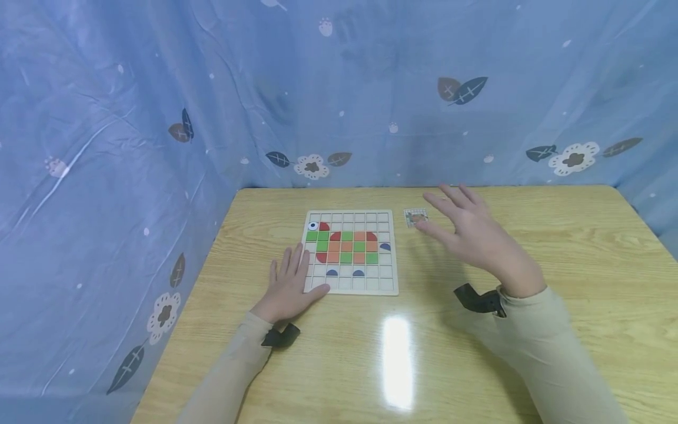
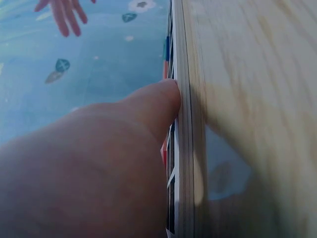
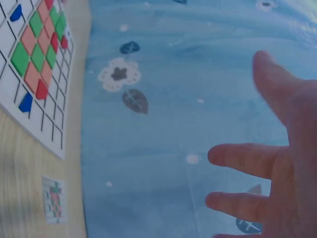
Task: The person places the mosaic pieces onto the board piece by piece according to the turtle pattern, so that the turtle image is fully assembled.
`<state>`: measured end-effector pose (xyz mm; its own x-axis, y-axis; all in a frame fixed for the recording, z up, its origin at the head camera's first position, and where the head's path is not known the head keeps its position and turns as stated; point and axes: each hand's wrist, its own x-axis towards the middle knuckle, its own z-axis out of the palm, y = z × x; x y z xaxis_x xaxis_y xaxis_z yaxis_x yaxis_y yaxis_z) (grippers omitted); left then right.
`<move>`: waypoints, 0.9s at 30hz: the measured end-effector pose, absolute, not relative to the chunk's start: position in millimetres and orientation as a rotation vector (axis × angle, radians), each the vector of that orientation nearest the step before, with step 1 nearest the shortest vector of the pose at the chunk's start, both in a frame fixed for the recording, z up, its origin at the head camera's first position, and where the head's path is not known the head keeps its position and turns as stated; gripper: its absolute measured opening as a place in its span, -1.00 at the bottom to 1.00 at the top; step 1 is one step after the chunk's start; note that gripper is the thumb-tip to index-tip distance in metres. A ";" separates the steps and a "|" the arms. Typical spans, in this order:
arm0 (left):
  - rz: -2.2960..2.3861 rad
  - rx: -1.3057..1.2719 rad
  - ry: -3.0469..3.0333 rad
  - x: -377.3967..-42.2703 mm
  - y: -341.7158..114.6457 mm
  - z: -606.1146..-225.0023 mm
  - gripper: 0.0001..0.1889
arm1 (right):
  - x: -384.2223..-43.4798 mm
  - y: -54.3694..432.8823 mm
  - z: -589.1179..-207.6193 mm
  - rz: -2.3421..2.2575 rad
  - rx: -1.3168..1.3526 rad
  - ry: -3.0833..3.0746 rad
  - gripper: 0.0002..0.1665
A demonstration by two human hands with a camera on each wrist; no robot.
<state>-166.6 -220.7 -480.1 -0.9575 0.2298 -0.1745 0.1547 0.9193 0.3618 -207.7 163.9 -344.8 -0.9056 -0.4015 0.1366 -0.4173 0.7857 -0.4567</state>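
A white square grid board (image 1: 378, 285) lies flat on the table, filled in part with green, orange, red and blue tiles and one eye tile (image 1: 313, 226) that form an animal figure. My left hand (image 1: 288, 291) rests at the board's left side, fingers straight, its thumb touching the front edge; the left wrist view shows the thumb against the board's side (image 2: 184, 148). My right hand (image 1: 471, 232) hovers to the right of the board with spread fingers and holds nothing. Just beyond its thumb lies a small picture card (image 1: 415, 216), also in the right wrist view (image 3: 54, 201).
The light wooden table (image 1: 339, 359) has a bright glare spot (image 1: 397, 362) in front of the board. Blue patterned cloth (image 1: 371, 118) hangs behind the table and along its left side. A black wrist mount (image 1: 479, 299) sits on each forearm.
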 end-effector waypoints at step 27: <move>0.535 0.291 2.864 -165.2 -226.7 -479.6 0.11 | -205.3 156.7 -355.2 0.746 0.497 -3.101 0.17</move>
